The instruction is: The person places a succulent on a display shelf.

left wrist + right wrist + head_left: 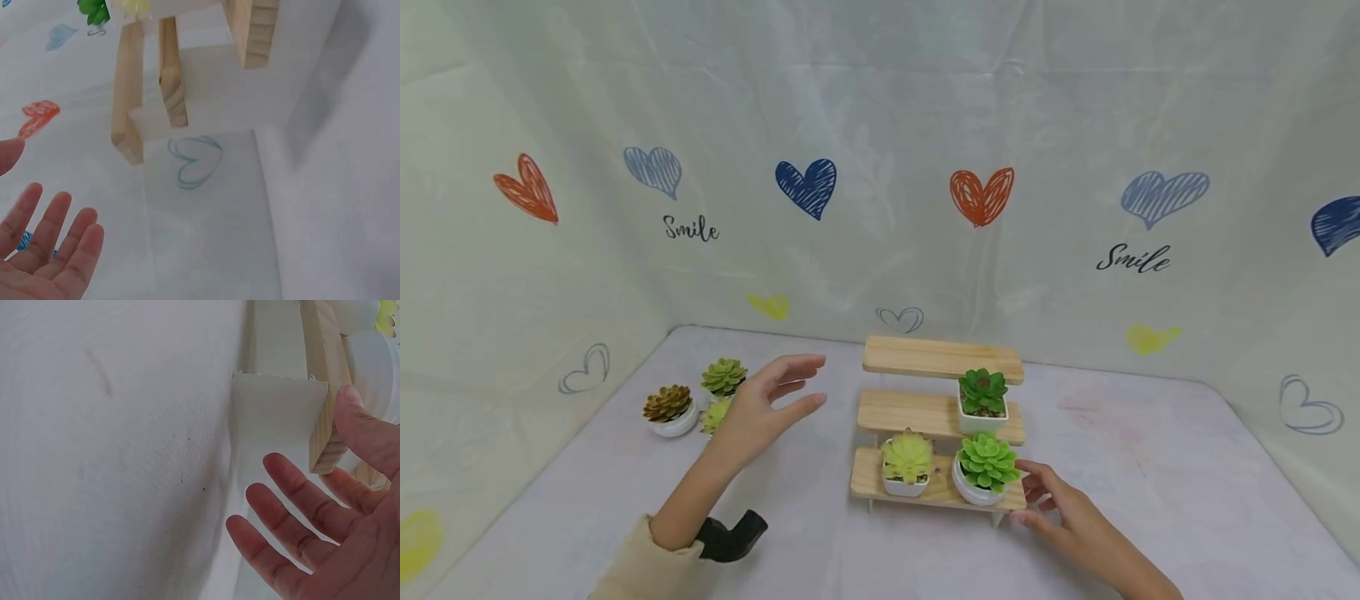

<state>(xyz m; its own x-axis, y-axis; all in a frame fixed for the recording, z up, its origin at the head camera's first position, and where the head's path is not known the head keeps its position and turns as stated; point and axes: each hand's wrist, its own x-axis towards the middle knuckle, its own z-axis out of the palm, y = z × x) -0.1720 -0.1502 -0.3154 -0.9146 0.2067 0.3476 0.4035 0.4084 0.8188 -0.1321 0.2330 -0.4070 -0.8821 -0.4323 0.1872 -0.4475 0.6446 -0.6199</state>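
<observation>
A three-step wooden plant stand (887, 410) stands on the table. My right hand (1067, 517) is at the right end of its lowest board, thumb on the front edge (331, 369) and index finger at the board's end; the other fingers extend loosely. Right beside it on that board is a bright green succulent (988, 462) in a round white pot. A pale yellow-green succulent (908, 457) shares the board, and a dark green succulent (982, 392) sits on the middle one. My left hand (763, 408) hovers left of the stand, holding nothing, fingers and thumb apart.
Left of my left hand are a brown succulent (667, 404) in a white pot, a green one (724, 377) behind and a pale one (716, 414) partly hidden. A black strap-like piece (733, 536) is at my left wrist. A heart-printed curtain (895, 100) encloses the table.
</observation>
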